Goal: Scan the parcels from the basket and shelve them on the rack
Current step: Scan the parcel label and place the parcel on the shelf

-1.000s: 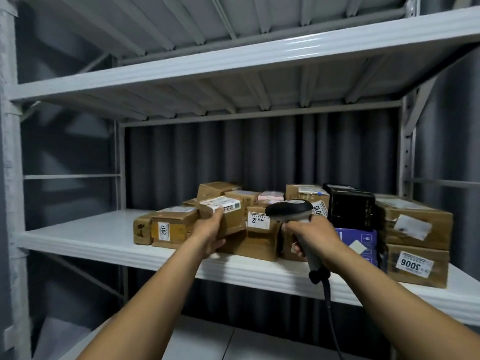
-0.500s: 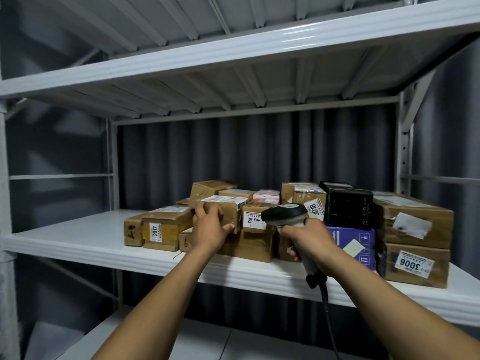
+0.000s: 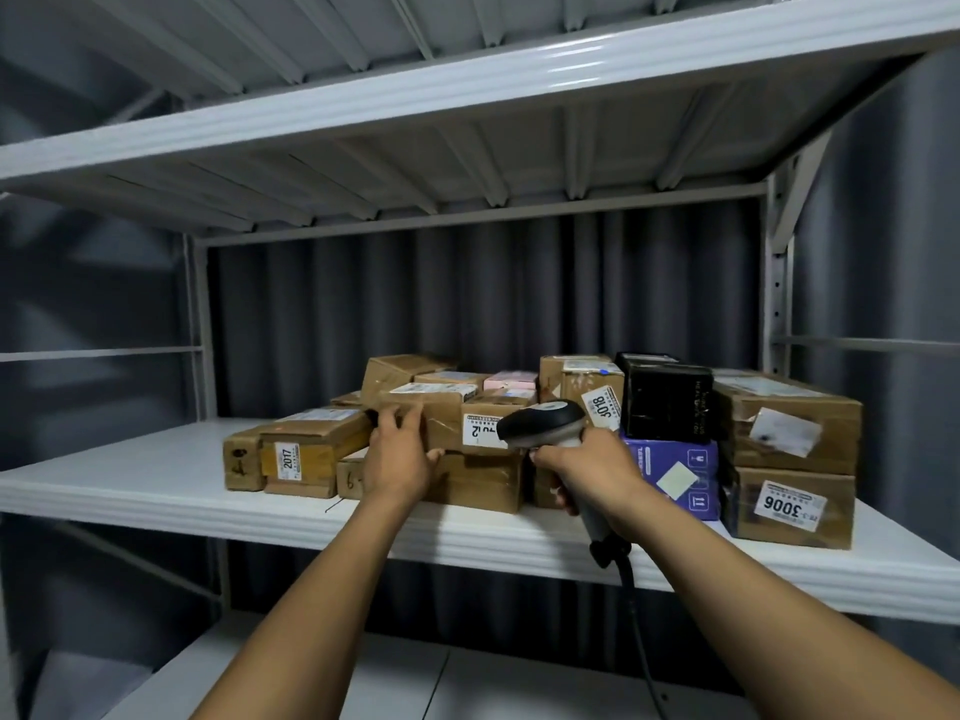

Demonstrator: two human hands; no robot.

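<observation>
A small brown cardboard parcel with a white label on top lies on the stack of parcels on the white rack shelf. My left hand holds its near left corner, fingers over the top edge and thumb against the front face. My right hand grips the handle of a black and grey barcode scanner, whose head points left toward the white label "12" on the parcel below. The scanner's black cable hangs down past the shelf edge.
Several more parcels crowd the shelf: a box labelled 2017 at left, a black box on a purple box, brown boxes at right, one labelled 3006. An upper shelf hangs overhead; a lower shelf lies below.
My left hand carried the small parcel up and back onto the stack, and now holds it by the near corner. The right hand with the scanner stayed nearly still.
</observation>
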